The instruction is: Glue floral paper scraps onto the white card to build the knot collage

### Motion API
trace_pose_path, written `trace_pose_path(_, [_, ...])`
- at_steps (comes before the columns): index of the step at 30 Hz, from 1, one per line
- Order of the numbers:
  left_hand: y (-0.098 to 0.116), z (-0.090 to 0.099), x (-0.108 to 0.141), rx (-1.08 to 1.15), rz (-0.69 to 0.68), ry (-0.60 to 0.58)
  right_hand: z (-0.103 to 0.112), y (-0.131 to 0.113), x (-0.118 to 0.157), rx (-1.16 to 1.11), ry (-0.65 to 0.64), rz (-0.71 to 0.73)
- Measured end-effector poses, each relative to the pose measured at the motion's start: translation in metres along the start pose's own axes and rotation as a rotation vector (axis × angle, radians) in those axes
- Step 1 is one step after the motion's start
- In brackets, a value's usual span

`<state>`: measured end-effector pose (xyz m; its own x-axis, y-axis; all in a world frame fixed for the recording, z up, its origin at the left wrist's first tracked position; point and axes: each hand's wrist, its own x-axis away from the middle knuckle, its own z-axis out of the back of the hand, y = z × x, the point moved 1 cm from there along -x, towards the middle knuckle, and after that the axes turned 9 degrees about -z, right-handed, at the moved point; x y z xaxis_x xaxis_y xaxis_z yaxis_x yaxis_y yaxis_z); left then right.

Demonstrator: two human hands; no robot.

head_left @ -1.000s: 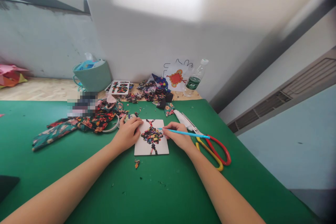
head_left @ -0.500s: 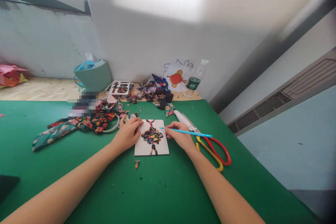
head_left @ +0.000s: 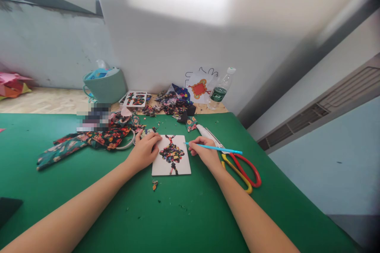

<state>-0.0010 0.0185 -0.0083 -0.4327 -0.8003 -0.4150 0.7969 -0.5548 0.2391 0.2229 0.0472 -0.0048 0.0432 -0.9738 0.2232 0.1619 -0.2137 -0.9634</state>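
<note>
Broadly, the upper half of the frame is taken up by a pale wall (head_left: 166,43), and the lower half by a green table covering (head_left: 178,225). Its right edge is slanted down to the lower right corner; its back edge is met by a wooden surface (head_left: 56,98) at middle left. Room for moving is given between the forearms at lower centre, and along the green strip at right.

At middle left, floral cloth (head_left: 97,139) is heaped, partly hidden by a pixelated patch; behind it a teal basket (head_left: 105,86) is set. Right of centre, red-and-yellow-handled scissors (head_left: 257,174) are laid just beside the right forearm, their blades pointed to the upper left. Above them a clear bottle (head_left: 219,93) is seen; white lettering is borne on its green label, too small to be read. Against the wall, a sheet with a red knot drawing (head_left: 198,88) is propped.

At centre, a white panel (head_left: 171,153) bearing a patchwork knot is laid flat. Its upper left edge is touched by the left hand (head_left: 144,150), fingers unclenched. A blue pencil (head_left: 218,148) is gripped in the right hand (head_left: 204,152), its tip held at the panel's upper right edge; whether contact is made cannot be told. Below, a tiny cloth scrap (head_left: 154,185) is seen.
</note>
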Motion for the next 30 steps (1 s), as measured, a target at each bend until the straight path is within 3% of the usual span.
trace_pose_path(10, [0.0, -0.001, 0.0, 0.003, -0.001, 0.006, 0.01, -0.003, -0.002, 0.052, -0.105, 0.039])
trace_pose_path(30, [0.0, -0.001, 0.001, 0.004, 0.005, 0.001, 0.012, 0.003, -0.004, 0.112, -0.183, 0.028])
